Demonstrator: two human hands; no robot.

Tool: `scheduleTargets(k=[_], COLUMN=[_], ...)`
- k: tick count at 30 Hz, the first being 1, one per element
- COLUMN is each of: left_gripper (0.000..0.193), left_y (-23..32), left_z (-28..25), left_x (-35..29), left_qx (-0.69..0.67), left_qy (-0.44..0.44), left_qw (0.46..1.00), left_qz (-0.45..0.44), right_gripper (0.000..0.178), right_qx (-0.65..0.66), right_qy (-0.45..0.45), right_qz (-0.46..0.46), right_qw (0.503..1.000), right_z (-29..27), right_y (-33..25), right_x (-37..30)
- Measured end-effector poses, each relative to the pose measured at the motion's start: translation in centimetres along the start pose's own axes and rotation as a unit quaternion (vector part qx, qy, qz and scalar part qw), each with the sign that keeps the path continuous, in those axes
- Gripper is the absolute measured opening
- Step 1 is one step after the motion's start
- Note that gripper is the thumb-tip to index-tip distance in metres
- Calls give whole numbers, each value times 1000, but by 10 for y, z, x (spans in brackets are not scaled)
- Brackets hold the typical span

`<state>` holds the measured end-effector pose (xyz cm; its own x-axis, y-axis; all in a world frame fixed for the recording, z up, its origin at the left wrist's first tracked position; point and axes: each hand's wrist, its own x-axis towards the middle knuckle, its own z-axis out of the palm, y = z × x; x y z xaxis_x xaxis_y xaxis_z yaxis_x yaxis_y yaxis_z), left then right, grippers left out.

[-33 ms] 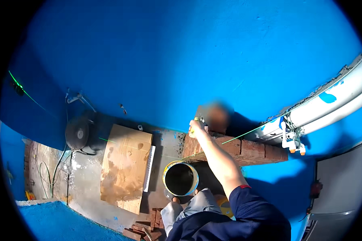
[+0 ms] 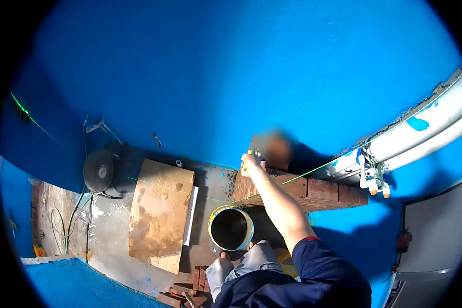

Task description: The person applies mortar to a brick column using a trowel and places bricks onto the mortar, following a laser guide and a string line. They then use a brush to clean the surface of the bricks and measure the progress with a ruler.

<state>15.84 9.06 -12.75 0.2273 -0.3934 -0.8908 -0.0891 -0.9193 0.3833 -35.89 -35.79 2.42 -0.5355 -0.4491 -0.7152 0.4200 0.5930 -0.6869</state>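
My right hand (image 2: 249,165) reaches forward from a dark blue sleeve, its fingers closed round the yellow handle (image 2: 250,153) of a small tool. The tool's working end cannot be made out. Beneath and beside the hand runs a low wall of reddish-brown bricks (image 2: 321,191). More bricks at its far end, against the blue wall, are partly lost in a blurred patch. Below my forearm, in front of my knees, stands a round bucket (image 2: 228,229) with a yellow and pale blue rim and a dark inside. My left hand is out of sight.
A green string (image 2: 313,172) stretches along the brick wall. White pipes (image 2: 426,136) run along the right. Stained cardboard (image 2: 161,210) lies on the floor left of the bucket, with a dark round fan-like object (image 2: 98,171) beyond it. Loose bricks (image 2: 182,293) lie by my left leg.
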Motion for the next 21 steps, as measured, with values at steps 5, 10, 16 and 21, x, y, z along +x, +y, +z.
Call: scheduleTargets(k=[5,10,16,21], left_gripper=[8,8,8,8], left_y=[22,27,37,41], left_z=[3,-7,-1,8], left_x=[10,9,13,13], left_qx=[23,35,56,73], left_qy=[-19,-12,-28,-41], left_qw=[999,999,998,996], left_qz=[11,13,24,32], right_gripper=[12,8,19,20], right_qx=[-50,-96,-6,-117], right_qy=[43,59,-11,-193], right_qz=[-95,-70,-227,-188], right_qw=[993,991,974,956], right_z=[-10,6,-3,-68], right_y=[5,8,50,92], right_x=[-11,-27,-59,-149])
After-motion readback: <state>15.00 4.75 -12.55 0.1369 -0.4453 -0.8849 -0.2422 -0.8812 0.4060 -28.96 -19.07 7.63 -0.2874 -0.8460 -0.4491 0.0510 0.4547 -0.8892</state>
